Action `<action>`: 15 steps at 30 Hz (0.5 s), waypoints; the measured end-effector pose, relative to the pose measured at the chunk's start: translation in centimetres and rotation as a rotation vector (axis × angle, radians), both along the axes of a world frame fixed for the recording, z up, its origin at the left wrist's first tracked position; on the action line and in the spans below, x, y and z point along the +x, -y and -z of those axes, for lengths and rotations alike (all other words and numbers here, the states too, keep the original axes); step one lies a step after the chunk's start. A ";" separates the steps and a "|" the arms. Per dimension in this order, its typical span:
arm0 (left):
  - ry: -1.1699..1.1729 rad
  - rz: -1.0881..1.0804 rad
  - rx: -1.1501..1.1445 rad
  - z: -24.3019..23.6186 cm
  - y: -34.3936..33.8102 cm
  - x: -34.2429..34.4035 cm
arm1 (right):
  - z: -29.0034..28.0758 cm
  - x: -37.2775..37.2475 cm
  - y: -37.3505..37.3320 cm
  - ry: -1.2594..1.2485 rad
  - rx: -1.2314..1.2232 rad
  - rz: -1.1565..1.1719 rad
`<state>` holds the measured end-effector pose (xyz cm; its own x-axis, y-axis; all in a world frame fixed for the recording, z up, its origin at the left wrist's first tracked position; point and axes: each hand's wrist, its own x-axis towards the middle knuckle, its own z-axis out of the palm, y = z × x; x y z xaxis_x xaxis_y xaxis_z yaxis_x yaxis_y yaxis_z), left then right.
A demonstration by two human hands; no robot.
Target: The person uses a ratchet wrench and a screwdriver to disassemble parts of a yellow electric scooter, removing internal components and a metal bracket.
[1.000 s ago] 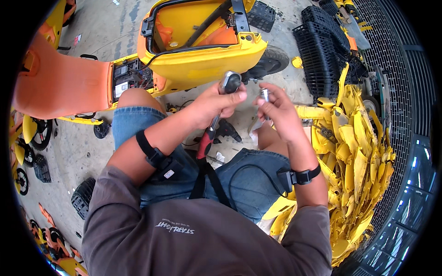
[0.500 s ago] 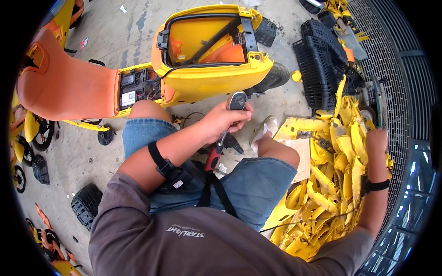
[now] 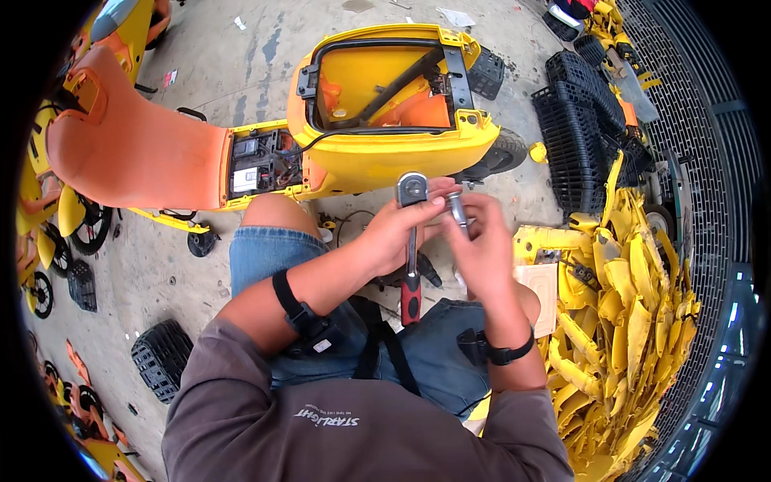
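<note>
My left hand (image 3: 405, 225) grips a ratchet wrench (image 3: 410, 297) just below its round steel head, with the red and black handle hanging downward over my lap. My right hand (image 3: 479, 241) pinches a small silver socket-like piece (image 3: 457, 209) close beside the wrench head, near my left fingertips. Beyond both hands is a yellow scooter body (image 3: 377, 163) with an open top compartment (image 3: 337, 112), an orange seat (image 3: 136, 149) and an uncovered bay of components (image 3: 261, 161).
A large pile of broken yellow panels (image 3: 618, 313) lies at my right, with stacked black plastic trays (image 3: 578, 136) farther back. A black crate (image 3: 161, 357) sits on the concrete floor (image 3: 144, 281) at my left, near other scooters (image 3: 84, 221) along the edge.
Half a second ago my right hand was far out at the yellow pile; now it is back beside the wrench head with the silver piece. The scooter appears lower in view.
</note>
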<state>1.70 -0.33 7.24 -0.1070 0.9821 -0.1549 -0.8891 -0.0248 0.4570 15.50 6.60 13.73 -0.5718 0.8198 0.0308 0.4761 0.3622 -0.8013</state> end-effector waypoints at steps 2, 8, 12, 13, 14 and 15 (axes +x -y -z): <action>0.076 0.004 -0.065 0.0 0.3 0.0 | 0.7 -0.3 0.2 -0.029 0.026 -0.144; -0.042 -0.034 -0.237 1.2 0.0 -0.1 | 3.2 1.3 -0.8 -0.187 -0.273 -0.094; -0.430 -0.105 -0.362 2.7 0.0 0.5 | 6.4 0.7 -0.5 -0.139 -0.031 -0.217; -0.577 -0.124 -0.361 3.1 -0.2 0.6 | 7.2 0.9 -0.6 -0.157 -0.011 -0.304; -0.835 -0.105 -0.316 3.6 -0.2 0.8 | 8.0 0.7 -0.5 -0.195 -0.264 -0.302; -1.086 -0.104 -0.241 3.8 0.0 1.0 | 8.6 0.7 -0.2 -0.268 -0.499 -0.328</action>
<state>2.70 -0.37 3.45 -0.3814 0.9173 -0.1143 -0.0135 0.1181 0.9929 16.23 6.77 5.14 -0.8199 0.5571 -0.1316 0.1644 0.0088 -0.9864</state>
